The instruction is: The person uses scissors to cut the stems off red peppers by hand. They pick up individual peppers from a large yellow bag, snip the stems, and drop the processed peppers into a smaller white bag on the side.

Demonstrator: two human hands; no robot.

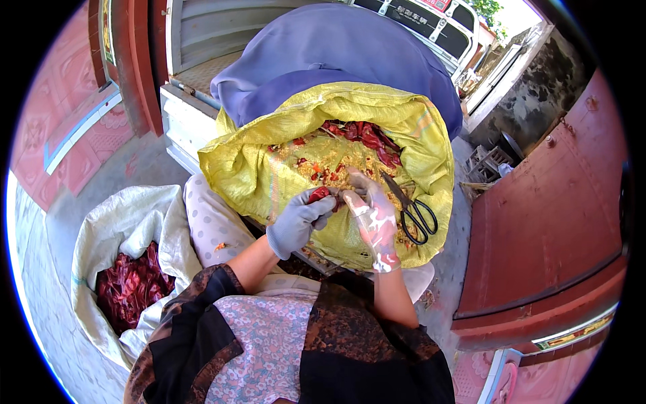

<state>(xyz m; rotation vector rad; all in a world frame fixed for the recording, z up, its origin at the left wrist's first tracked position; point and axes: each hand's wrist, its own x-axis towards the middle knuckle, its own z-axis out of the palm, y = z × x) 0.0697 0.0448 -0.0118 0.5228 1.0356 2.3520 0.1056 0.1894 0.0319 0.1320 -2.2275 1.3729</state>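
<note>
My left hand (301,219), in a grey glove, pinches a dried red chili pepper (318,194) over a yellow woven sack. Close against its fingertips is my right hand (374,222), in a white and pinkish glove. Its thumb and fingers are bent together beside the pepper; what they hold is hidden. Black-handled scissors (410,210) lie on the sack to the right of that hand. The open yellow sack (269,172) spreads before me, with dried red chilies (367,135) at its far side and pale seeds and red scraps (336,161) scattered across it.
At my left stands a white woven sack (161,209) with dark red dried chilies (134,286) inside. Behind the yellow sack is a large blue-grey cloth-covered bulk (330,44) by a white truck bed (202,34). A dark red metal gate (538,215) is on the right.
</note>
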